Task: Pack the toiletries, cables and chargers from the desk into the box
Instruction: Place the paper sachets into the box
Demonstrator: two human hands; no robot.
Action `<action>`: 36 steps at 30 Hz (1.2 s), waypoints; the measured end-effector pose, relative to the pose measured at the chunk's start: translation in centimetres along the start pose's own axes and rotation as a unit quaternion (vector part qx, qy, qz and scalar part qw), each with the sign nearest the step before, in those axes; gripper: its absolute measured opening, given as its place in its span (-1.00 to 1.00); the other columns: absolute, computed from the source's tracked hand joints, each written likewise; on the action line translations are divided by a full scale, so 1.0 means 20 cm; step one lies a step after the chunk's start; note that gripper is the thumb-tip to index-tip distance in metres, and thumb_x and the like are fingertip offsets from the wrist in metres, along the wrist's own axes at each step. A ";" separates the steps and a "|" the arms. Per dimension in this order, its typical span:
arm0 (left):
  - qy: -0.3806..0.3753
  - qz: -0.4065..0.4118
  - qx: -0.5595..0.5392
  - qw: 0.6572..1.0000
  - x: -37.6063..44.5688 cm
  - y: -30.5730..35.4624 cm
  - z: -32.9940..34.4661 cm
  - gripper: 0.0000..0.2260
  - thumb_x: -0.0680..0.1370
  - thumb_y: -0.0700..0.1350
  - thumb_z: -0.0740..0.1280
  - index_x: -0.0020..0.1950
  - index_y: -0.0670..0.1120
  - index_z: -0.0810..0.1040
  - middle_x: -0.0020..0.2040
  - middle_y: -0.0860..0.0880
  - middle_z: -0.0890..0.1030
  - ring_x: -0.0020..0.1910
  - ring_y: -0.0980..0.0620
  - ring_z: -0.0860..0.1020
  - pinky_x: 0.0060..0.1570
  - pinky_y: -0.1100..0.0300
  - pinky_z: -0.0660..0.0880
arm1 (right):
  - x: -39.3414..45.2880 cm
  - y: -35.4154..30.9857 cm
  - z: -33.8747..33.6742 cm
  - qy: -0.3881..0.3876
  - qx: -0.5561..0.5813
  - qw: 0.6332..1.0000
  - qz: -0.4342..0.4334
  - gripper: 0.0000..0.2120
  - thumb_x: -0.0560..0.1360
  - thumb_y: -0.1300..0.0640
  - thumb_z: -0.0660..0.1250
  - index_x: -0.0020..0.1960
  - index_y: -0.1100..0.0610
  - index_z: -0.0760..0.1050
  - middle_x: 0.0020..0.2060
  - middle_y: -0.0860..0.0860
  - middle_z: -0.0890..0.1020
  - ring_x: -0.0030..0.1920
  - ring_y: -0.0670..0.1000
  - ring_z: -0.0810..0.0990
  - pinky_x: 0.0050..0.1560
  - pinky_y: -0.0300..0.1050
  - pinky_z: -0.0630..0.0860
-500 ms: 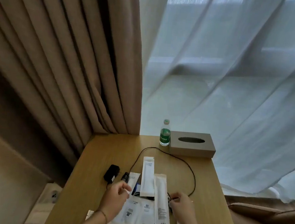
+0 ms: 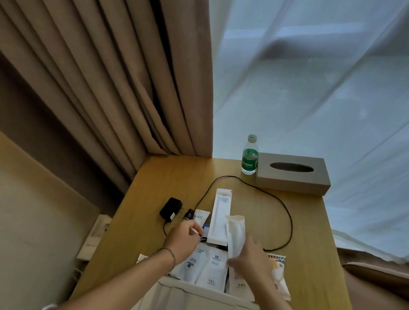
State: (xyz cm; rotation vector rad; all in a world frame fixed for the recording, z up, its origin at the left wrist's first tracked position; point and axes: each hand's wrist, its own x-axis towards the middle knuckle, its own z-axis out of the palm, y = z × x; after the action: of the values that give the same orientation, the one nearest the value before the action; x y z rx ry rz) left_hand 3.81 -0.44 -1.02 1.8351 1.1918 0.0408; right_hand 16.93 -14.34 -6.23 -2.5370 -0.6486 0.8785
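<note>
Head view, nearest first: the box (image 2: 200, 303) sits open at the near edge of the surface (image 2: 314, 238), and nothing can be seen packed in it — most of the job looks undone. Sachets (image 2: 209, 266) lie just beyond. The right hand (image 2: 253, 260) pinches a long white packet (image 2: 235, 234), now tilted up off the surface where it lay flat before. The left hand (image 2: 185, 237) closes its fingers on something small — what, I cannot tell. Farther off: charger (image 2: 171, 208), cable (image 2: 288, 226).

White toiletry sachets (image 2: 213, 267), black charger (image 2: 170, 208) and looping cable (image 2: 289, 219) lie on the desk beyond the box (image 2: 197, 307).
</note>
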 end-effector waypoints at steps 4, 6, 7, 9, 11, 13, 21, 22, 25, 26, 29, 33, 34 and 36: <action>0.002 0.001 0.022 1.000 0.06 0.01 0.05 -0.82 0.55 -0.22 0.25 -0.13 0.02 0.59 -0.25 -0.04 0.59 -0.38 0.06 0.45 -0.39 0.23 0.42 | 0.05 0.08 0.02 0.001 0.075 0.997 0.006 -0.49 0.33 0.06 0.53 0.21 0.01 0.42 -0.08 -0.09 0.58 -0.08 0.00 0.61 -0.12 -0.04 0.62; 0.002 0.003 0.037 0.999 0.09 0.02 0.07 -0.86 0.56 -0.17 0.27 -0.11 0.03 0.58 -0.25 0.01 0.57 -0.38 0.09 0.45 -0.42 0.26 0.38 | 0.07 0.10 0.01 0.005 0.135 0.991 0.017 -0.53 0.37 0.11 0.54 0.21 0.04 0.45 -0.08 -0.07 0.58 -0.08 0.01 0.62 -0.15 -0.04 0.62; 0.003 0.005 0.038 0.999 0.11 0.02 0.08 -0.88 0.56 -0.14 0.28 -0.10 0.03 0.58 -0.25 0.03 0.56 -0.38 0.11 0.46 -0.44 0.29 0.37 | 0.09 0.11 -0.01 0.007 0.171 0.985 0.020 -0.59 0.40 0.12 0.53 0.18 0.06 0.46 -0.08 -0.04 0.59 -0.08 0.02 0.63 -0.13 0.00 0.66; 0.006 0.003 0.035 0.999 0.13 0.03 0.11 -0.93 0.56 -0.08 0.31 -0.08 0.01 0.58 -0.21 0.03 0.57 -0.34 0.11 0.50 -0.49 0.34 0.38 | 0.12 0.12 -0.04 0.011 0.263 0.964 0.027 -0.69 0.48 0.15 0.49 0.17 0.13 0.49 -0.07 0.01 0.62 -0.08 0.05 0.66 -0.12 0.06 0.68; 0.006 -0.005 0.035 0.999 0.15 0.04 0.15 -0.95 0.54 -0.06 0.32 -0.05 0.01 0.56 -0.14 0.01 0.60 -0.29 0.09 0.54 -0.48 0.35 0.41 | 0.14 0.11 -0.10 0.010 0.355 0.934 0.036 -0.74 0.55 0.18 0.41 0.21 0.19 0.50 -0.06 0.05 0.64 -0.09 0.05 0.67 -0.21 -0.03 0.64; 0.020 -0.009 0.059 0.998 0.17 0.06 0.19 -0.94 0.53 -0.04 0.33 -0.02 0.02 0.54 -0.10 0.01 0.61 -0.21 0.05 0.57 -0.35 0.26 0.48 | 0.13 0.10 -0.17 0.001 0.416 0.908 0.048 -0.81 0.59 0.18 0.36 0.18 0.20 0.51 -0.08 0.10 0.66 -0.12 0.08 0.68 -0.26 -0.08 0.59; 0.098 -0.003 0.196 0.976 0.34 0.08 0.32 -0.68 0.53 0.10 0.33 0.24 0.05 0.47 0.15 -0.01 0.55 0.09 -0.04 0.51 -0.08 0.10 0.51 | 0.08 0.08 -0.29 -0.080 0.527 0.843 0.074 -0.87 0.62 0.11 0.34 0.07 0.18 0.52 -0.35 0.06 0.74 -0.36 0.04 0.74 -0.42 -0.13 0.62; 0.097 -0.007 0.210 0.973 0.37 0.08 0.33 -0.65 0.53 0.14 0.34 0.26 0.05 0.46 0.19 -0.02 0.54 0.15 -0.05 0.49 -0.04 0.07 0.51 | 0.08 0.08 -0.29 -0.086 0.541 0.833 0.074 -0.86 0.63 0.11 0.32 0.09 0.19 0.52 -0.31 0.10 0.75 -0.32 0.07 0.74 -0.37 -0.08 0.64; 0.088 -0.017 0.230 0.969 0.44 0.11 0.35 -0.57 0.51 0.22 0.36 0.27 0.04 0.43 0.23 -0.03 0.54 0.23 -0.09 0.45 0.06 0.01 0.51 | 0.07 0.09 -0.27 -0.094 0.559 0.821 0.071 -0.85 0.67 0.11 0.25 0.14 0.17 0.51 -0.29 0.13 0.74 -0.27 0.11 0.74 -0.23 0.05 0.68; 0.085 -0.021 0.236 0.968 0.46 0.12 0.36 -0.54 0.50 0.24 0.37 0.29 0.03 0.41 0.24 -0.04 0.55 0.24 -0.10 0.45 0.08 -0.01 0.51 | 0.06 0.09 -0.26 -0.094 0.557 0.822 0.070 -0.85 0.67 0.11 0.23 0.15 0.15 0.52 -0.26 0.13 0.74 -0.25 0.12 0.74 -0.19 0.09 0.69; 0.070 -0.035 0.256 0.964 0.51 0.16 0.35 -0.46 0.47 0.20 0.44 0.34 0.02 0.38 0.26 -0.06 0.56 0.24 -0.11 0.47 0.14 -0.03 0.51 | 0.04 0.09 -0.25 -0.092 0.554 0.824 0.075 -0.87 0.65 0.16 0.23 0.14 0.07 0.52 -0.07 0.20 0.72 -0.09 0.20 0.74 0.02 0.28 0.67; 0.036 -0.052 0.226 0.972 0.58 0.24 0.33 -0.43 0.44 -0.05 0.54 0.37 -0.03 0.36 0.27 -0.10 0.57 0.19 -0.13 0.56 0.07 0.02 0.58 | 0.00 0.09 -0.27 -0.084 0.551 0.827 0.068 -0.86 0.61 0.20 0.25 0.09 0.01 0.52 -0.07 0.19 0.72 -0.11 0.19 0.74 0.02 0.32 0.65; 0.025 -0.059 0.206 0.977 0.59 0.25 0.32 -0.44 0.45 -0.09 0.54 0.37 -0.06 0.38 0.28 -0.11 0.57 0.18 -0.14 0.58 0.04 0.06 0.59 | -0.01 0.08 -0.27 -0.085 0.551 0.827 0.066 -0.86 0.61 0.19 0.25 0.10 0.01 0.52 -0.06 0.19 0.72 -0.07 0.21 0.74 0.03 0.32 0.65; 0.000 -0.062 0.181 0.982 0.61 0.27 0.30 -0.55 0.48 -0.13 0.50 0.33 -0.12 0.46 0.27 -0.13 0.60 0.14 -0.16 0.62 0.03 0.05 0.61 | -0.03 0.07 -0.27 -0.086 0.549 0.829 0.065 -0.85 0.60 0.18 0.25 0.10 0.01 0.54 -0.09 0.16 0.74 -0.07 0.21 0.75 0.01 0.28 0.67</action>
State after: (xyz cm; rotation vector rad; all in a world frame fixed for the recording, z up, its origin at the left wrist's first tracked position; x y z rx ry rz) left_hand 16.84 3.88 -5.84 2.0651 1.3801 -0.2625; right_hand 20.43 -16.83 -2.61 -1.4576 0.0521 1.0962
